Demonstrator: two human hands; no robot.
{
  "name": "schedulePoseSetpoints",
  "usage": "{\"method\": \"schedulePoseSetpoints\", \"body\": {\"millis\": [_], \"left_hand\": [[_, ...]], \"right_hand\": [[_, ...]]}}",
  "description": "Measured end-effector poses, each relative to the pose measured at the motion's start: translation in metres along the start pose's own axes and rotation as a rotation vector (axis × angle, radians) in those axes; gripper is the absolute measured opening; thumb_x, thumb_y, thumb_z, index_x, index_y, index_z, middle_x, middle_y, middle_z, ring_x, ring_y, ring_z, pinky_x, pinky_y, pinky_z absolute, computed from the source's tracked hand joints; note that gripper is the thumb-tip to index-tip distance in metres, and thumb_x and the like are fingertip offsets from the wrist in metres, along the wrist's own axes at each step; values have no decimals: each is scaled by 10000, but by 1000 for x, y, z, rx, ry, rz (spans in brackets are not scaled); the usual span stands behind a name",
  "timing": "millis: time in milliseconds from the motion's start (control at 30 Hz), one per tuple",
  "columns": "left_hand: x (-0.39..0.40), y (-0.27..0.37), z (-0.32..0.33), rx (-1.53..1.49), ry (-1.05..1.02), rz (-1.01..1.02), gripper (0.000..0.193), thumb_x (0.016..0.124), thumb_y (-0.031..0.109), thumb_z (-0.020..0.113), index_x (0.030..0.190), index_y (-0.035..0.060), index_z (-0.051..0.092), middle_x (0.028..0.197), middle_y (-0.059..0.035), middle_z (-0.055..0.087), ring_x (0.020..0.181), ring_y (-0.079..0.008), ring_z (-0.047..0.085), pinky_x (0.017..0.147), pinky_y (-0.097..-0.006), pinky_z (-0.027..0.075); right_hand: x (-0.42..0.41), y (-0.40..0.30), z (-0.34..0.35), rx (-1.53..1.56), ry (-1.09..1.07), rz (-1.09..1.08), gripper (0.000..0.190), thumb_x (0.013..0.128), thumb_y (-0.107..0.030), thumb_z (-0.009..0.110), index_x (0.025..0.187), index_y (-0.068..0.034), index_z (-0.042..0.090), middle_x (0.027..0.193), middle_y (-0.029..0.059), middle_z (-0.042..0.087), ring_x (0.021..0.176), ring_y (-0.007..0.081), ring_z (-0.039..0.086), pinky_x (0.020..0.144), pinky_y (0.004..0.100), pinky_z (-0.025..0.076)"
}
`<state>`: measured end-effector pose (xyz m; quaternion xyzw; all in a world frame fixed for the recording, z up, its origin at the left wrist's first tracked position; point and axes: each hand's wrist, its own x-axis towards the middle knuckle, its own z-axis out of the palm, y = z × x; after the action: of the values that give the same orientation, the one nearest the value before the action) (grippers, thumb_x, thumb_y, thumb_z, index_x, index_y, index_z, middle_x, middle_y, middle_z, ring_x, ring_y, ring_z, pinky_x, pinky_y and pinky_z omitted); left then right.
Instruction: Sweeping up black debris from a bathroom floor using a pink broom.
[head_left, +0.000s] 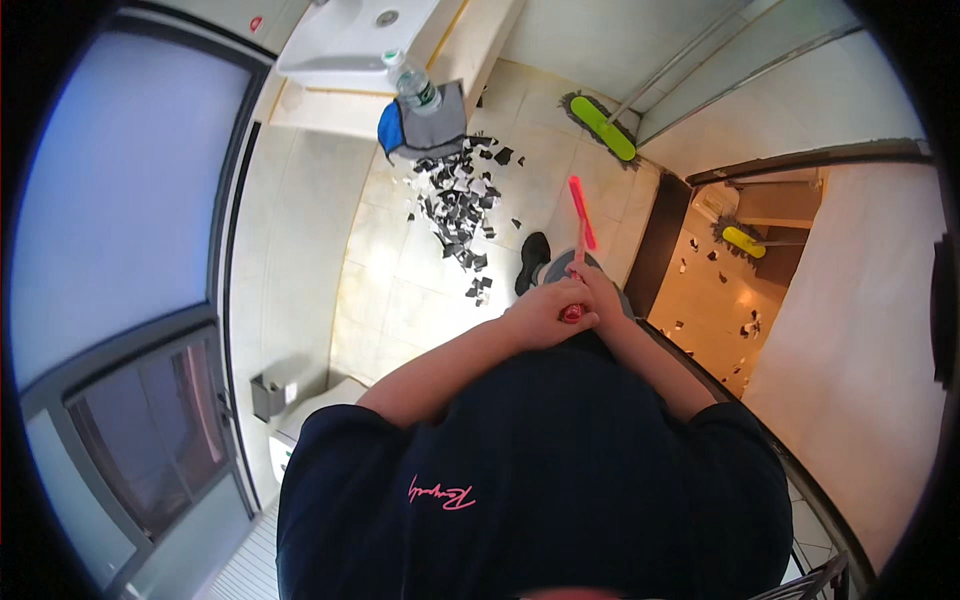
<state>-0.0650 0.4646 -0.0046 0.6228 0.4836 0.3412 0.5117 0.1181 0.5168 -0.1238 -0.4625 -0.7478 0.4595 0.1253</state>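
Note:
Both hands grip the red handle (574, 311) of a long-handled floor tool, whose narrow bright pink head (582, 214) is over the tiled floor ahead of me. Whether it is a broom or a squeegee I cannot tell. My left hand (551, 306) wraps the handle near its end, and my right hand (600, 289) holds it close by, slightly farther along. Left of the head, many torn black and white scraps (457, 206) lie spread over the pale floor tiles (409, 300). A black shoe (533, 259) shows beside the handle.
A clear plastic bottle (416, 86) and a grey-and-blue cloth (442, 124) sit at the edge of the washbasin counter (330, 109). A lime-green mop (602, 127) leans at the far corner. Past a dark frame at right, a similar mop (742, 241) and more scraps appear, possibly reflected.

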Motion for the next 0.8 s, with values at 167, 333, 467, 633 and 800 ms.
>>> {"method": "schedulePoseSetpoints", "body": {"millis": [167, 333, 467, 633, 800], "left_hand": [[-27, 13, -8, 93, -87, 87, 222, 871, 210, 786, 1000, 64, 679, 1035, -101, 682, 990, -306, 678, 873, -388, 540], [-10, 3, -20, 157, 2, -85, 238, 873, 247, 788, 960, 79, 644, 1001, -112, 670, 941, -339, 676, 820, -415, 539], [15, -29, -18, 263, 50, -321, 235, 886, 266, 781, 949, 88, 640, 988, -114, 661, 919, -353, 670, 802, -419, 537], [58, -43, -28, 146, 188, -300, 211, 919, 265, 757, 938, 96, 634, 983, -121, 649, 933, -346, 660, 793, -422, 528], [96, -40, -37, 56, 315, -344, 209, 909, 200, 768, 924, 64, 610, 984, -129, 632, 934, -337, 647, 802, -414, 518]], "right_hand": [[2, -30, -18, -119, -278, -179, 427, 823, -324, 718, 1177, -104, 627, 1005, 188, 660, 961, 409, 649, 820, 461, 514], [64, -42, -16, -376, -575, -233, 400, 834, -363, 700, 1158, -144, 620, 1069, 168, 660, 1024, 389, 660, 843, 467, 533], [107, -24, 7, -314, -723, -231, 350, 858, -363, 671, 1127, -147, 615, 1050, 151, 667, 1009, 368, 679, 841, 476, 538], [168, 8, 11, -349, -826, -635, 369, 892, -389, 630, 1170, -147, 641, 1039, 163, 668, 1030, 351, 688, 823, 472, 545], [209, -36, -53, -465, -882, -243, 350, 902, -405, 612, 1136, -146, 643, 1128, 159, 646, 1056, 360, 680, 833, 474, 552]]}}
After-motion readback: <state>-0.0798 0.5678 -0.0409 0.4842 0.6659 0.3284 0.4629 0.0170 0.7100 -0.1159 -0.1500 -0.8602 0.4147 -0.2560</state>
